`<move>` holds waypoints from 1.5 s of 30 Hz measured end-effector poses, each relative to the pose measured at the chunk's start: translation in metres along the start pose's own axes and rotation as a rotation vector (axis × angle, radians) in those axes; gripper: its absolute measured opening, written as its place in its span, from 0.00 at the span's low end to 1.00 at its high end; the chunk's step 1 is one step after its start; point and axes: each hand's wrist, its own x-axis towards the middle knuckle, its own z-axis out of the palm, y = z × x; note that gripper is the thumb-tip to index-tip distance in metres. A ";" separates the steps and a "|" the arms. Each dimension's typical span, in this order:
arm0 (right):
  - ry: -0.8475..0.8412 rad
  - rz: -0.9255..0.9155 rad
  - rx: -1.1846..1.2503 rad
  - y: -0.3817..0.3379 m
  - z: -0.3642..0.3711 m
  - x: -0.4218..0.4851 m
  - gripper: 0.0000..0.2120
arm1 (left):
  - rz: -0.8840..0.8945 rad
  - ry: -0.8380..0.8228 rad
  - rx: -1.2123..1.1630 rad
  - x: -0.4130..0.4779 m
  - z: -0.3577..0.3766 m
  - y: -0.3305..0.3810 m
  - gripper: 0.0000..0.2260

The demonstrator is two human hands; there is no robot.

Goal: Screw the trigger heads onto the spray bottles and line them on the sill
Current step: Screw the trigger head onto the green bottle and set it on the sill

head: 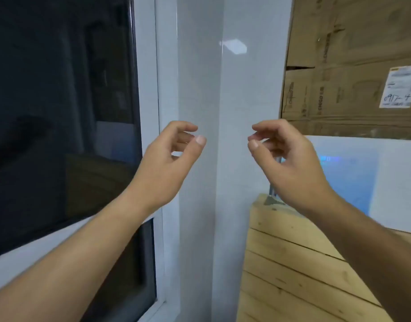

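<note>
Hands raised side by side before a pale wall corner, well apart: left hand (169,156) with grip released, fingers loosely curled, thumb tip pointing right; right hand (285,159) likewise released and holding nothing, thumb tip pointing left. Spray bottles, trigger heads and sill out of view, so neither direction, long axis nor looks to be told. Dark window (60,112) at left, cardboard boxes (350,66) upper right, slatted wooden crate (292,275) lower right.
</note>
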 end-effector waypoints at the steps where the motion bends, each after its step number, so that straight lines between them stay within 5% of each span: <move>1: 0.006 0.040 0.051 0.004 0.002 -0.009 0.11 | -0.017 0.002 -0.043 -0.006 0.004 -0.005 0.18; 18: -0.177 0.545 0.093 0.140 0.054 -0.260 0.07 | -0.467 -0.351 -0.302 -0.202 0.127 -0.176 0.15; 24: -0.251 0.745 -0.002 0.204 0.079 -0.398 0.10 | -0.734 -0.471 -0.327 -0.318 0.186 -0.261 0.09; 31: -0.299 0.907 -0.091 0.273 0.102 -0.552 0.16 | -0.932 -0.606 -0.304 -0.456 0.252 -0.360 0.14; 37: -0.338 1.147 -0.141 0.342 0.127 -0.703 0.06 | -1.119 -0.686 -0.289 -0.585 0.322 -0.446 0.18; 42: -0.365 1.295 -0.203 0.402 0.142 -0.814 0.05 | -1.280 -0.728 -0.264 -0.688 0.378 -0.509 0.10; 45: -0.378 1.357 -0.232 0.440 0.150 -0.878 0.06 | -1.341 -0.744 -0.247 -0.745 0.411 -0.549 0.13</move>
